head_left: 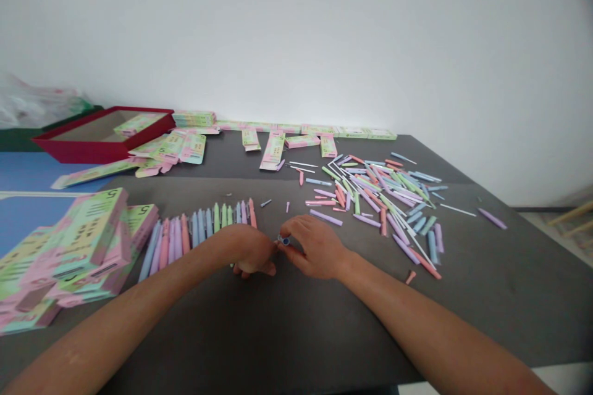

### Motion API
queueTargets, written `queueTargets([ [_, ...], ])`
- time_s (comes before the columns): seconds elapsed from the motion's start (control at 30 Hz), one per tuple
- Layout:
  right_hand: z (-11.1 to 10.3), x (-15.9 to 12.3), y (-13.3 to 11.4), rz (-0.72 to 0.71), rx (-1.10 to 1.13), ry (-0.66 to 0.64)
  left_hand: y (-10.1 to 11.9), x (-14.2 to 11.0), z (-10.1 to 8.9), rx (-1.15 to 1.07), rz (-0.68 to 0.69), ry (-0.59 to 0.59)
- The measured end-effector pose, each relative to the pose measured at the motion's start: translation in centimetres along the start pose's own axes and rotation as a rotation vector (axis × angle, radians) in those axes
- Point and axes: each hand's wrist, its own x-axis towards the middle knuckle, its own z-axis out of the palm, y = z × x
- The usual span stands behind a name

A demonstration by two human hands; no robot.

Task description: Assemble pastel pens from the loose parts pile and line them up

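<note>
Just right of the row of assembled pens [178,241], my left hand [254,250] is bent down at the wrist, its fingers curled under and mostly hidden. What it grips, if anything, I cannot make out. My right hand [315,247] pinches a small blue pen part [285,241] between thumb and forefinger, close beside the left hand. The pens lie side by side in pastel blue, purple, pink and green. Beyond the hands lie a small purple piece [287,207] and a small blue-grey piece [265,203].
Loose pen barrels and white refills [370,188] are scattered to the right. Printed pen boxes [88,234] are stacked at the left. Flattened cartons [173,147] lie near a red box [88,149]. More cartons [259,126] line the wall at the back.
</note>
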Motion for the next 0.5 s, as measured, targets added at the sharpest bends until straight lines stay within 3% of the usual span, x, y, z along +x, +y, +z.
queueTargets([
  [0.1,-0.2,0.0,0.1,0.059,0.073,0.050,-0.1,0.0,0.0,-0.018,0.005,-0.008],
  [0.33,-0.1,0.5,1.5,0.395,0.412,0.250,-0.5,0.3,-0.1,-0.035,0.016,-0.014],
  [0.43,0.2,0.6,1.9,0.486,0.535,0.244,-0.6,0.4,-0.1,-0.027,0.011,-0.009],
  [0.5,0.2,0.6,1.7,0.455,0.481,0.204,-0.6,0.4,-0.1,-0.020,0.006,-0.006],
])
